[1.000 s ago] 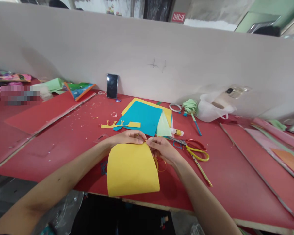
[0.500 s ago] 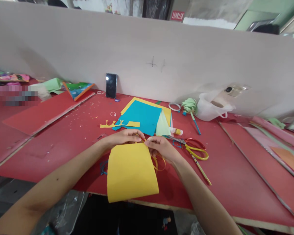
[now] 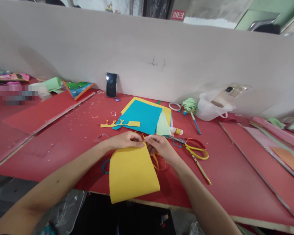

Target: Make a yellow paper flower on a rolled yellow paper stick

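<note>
Left hand [image 3: 126, 140] and right hand [image 3: 161, 147] are meeting at the far edge of a yellow paper sheet [image 3: 133, 173], fingertips closed together and pinching that edge between them. The sheet is curving from the fingers back toward the person and overhanging the near edge of the red table [image 3: 63, 147]. Thin yellow paper strips [image 3: 159, 161] are looping just under and beside the right hand.

Judgement: the step in hand appears to be working the sheet's top edge, either folding it or peeling a narrow strip away. The next move is calling for a steady two-handed pinch so that the paper is not tearing crookedly.

Just right of the right hand, yellow-handled scissors [image 3: 194, 151] are lying flat, blades pointing back toward the hands. Beyond the right hand, a glue stick [image 3: 176, 131] is lying beside a stack of blue and yellow sheets [image 3: 142, 117]. A cut yellow scrap [image 3: 120, 123] is lying beyond the left hand. Farther out, a dark phone [image 3: 111, 85] is leaning upright against the partition wall [image 3: 147, 58]; a roll of tape [image 3: 174, 106], a coil of green paper strip [image 3: 190, 105] and a white plastic bag [image 3: 214, 106] are sitting far right of the hands.

Writing: a red sign [image 3: 177, 15] above the partition is carrying pale characters, too small to read. No brand is legible.
</note>
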The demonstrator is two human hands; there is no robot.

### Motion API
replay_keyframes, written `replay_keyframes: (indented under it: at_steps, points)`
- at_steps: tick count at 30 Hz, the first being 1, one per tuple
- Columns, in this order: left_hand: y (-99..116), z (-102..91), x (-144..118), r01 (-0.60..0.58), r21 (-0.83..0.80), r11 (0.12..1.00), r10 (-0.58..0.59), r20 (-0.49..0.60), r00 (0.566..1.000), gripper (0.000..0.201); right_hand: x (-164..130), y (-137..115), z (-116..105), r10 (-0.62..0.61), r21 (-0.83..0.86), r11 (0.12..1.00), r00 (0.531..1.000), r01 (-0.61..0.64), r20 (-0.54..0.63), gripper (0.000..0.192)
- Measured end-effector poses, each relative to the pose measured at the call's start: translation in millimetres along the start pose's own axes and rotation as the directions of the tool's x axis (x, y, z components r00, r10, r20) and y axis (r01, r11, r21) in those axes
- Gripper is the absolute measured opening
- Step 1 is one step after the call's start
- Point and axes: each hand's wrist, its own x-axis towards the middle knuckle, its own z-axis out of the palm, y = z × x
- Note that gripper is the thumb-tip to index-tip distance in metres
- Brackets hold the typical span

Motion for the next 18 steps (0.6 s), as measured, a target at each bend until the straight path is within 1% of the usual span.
replay_keyframes:
  at_steps: [2, 4, 8, 10, 12, 14, 18]
  points:
    - [-1.5, 0.1, 1.1, -0.019, 0.034, 0.999, 0.020, -0.026, 0.999, 0.038, 0.5, -0.8, 0.2, 0.025, 0.015, 1.000, 0.999, -0.024, -0.027, 0.040]
    - [-3.8, -0.2, 2.1, -0.024, 0.050, 0.998, 0.026, -0.037, 0.999, 0.039, 0.8, -1.0, -0.2, 0.016, -0.025, 1.000, 0.999, -0.017, -0.037, 0.041]
    - [-7.9, 0.0, 3.4, -0.029, 0.049, 0.998, 0.031, -0.055, 0.998, 0.040, 1.3, 1.2, -0.8, -0.081, -0.220, 0.973, 0.996, 0.073, -0.027, 0.035]
    - [-8.6, 0.5, 3.7, -0.020, 0.032, 0.999, 0.022, -0.063, 0.998, 0.040, 1.2, 2.4, -0.4, -0.139, -0.286, 0.950, 0.990, 0.124, -0.031, 0.033]
    - [-8.6, 0.7, 3.8, -0.012, 0.017, 1.000, 0.013, -0.069, 0.998, 0.041, 1.0, 3.2, 0.4, -0.173, -0.311, 0.938, 0.985, 0.156, -0.026, 0.030]
    - [-8.4, 0.4, 4.1, -0.011, 0.022, 1.000, 0.012, -0.074, 0.997, 0.041, 0.8, 3.7, 1.0, -0.177, -0.309, 0.937, 0.984, 0.165, -0.013, 0.027]
    - [-9.2, -0.8, 5.1, -0.011, 0.080, 0.997, 0.016, -0.060, 0.998, 0.041, 1.8, 5.5, 0.5, -0.196, -0.327, 0.927, 0.981, 0.182, -0.008, 0.025]
